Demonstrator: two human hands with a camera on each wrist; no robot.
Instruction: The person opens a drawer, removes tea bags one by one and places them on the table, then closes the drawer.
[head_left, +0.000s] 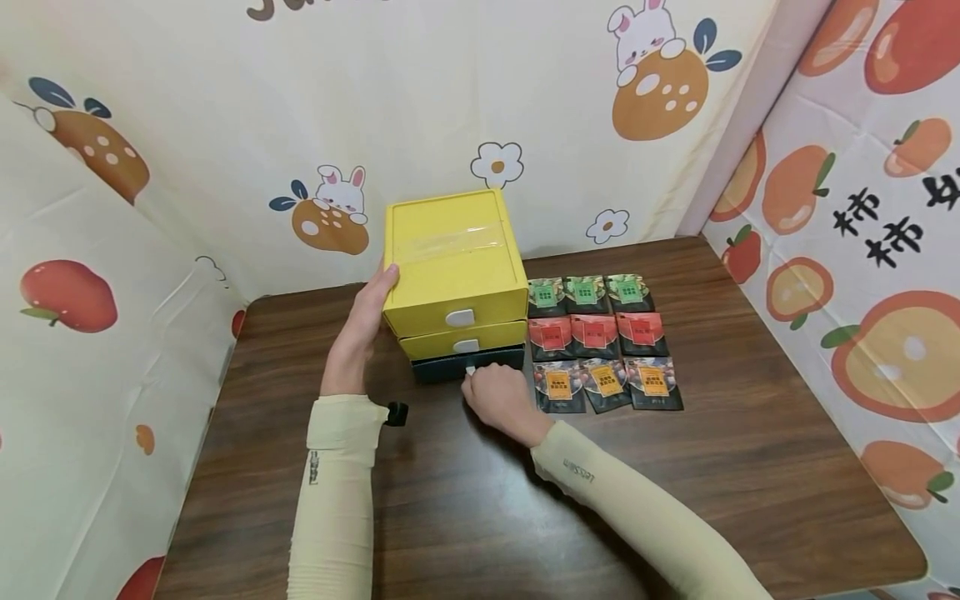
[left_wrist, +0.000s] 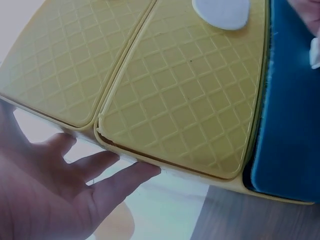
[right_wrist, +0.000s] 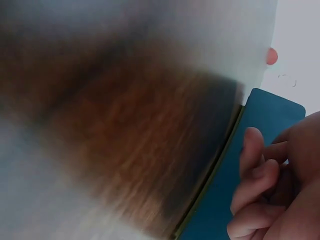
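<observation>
A yellow drawer box (head_left: 450,258) stands against the back wall, with two yellow drawers above a dark blue bottom drawer (head_left: 435,370). My left hand (head_left: 362,325) rests along the box's left side, its thumb by the top edge. In the left wrist view, fairly straight fingers (left_wrist: 132,177) lie against that side. My right hand (head_left: 501,398) is at the front of the blue drawer, fingers curled, pinching its white pull tab (head_left: 470,369). The right wrist view shows the curled fingers (right_wrist: 255,190) before the blue drawer front (right_wrist: 272,107); the tab is hidden there.
Right of the box, flat packets lie in three rows: green (head_left: 586,292), red (head_left: 595,335) and black with orange labels (head_left: 606,381). All stand on a dark wooden table (head_left: 465,517). Printed cloths (head_left: 450,92) hang behind and at both sides.
</observation>
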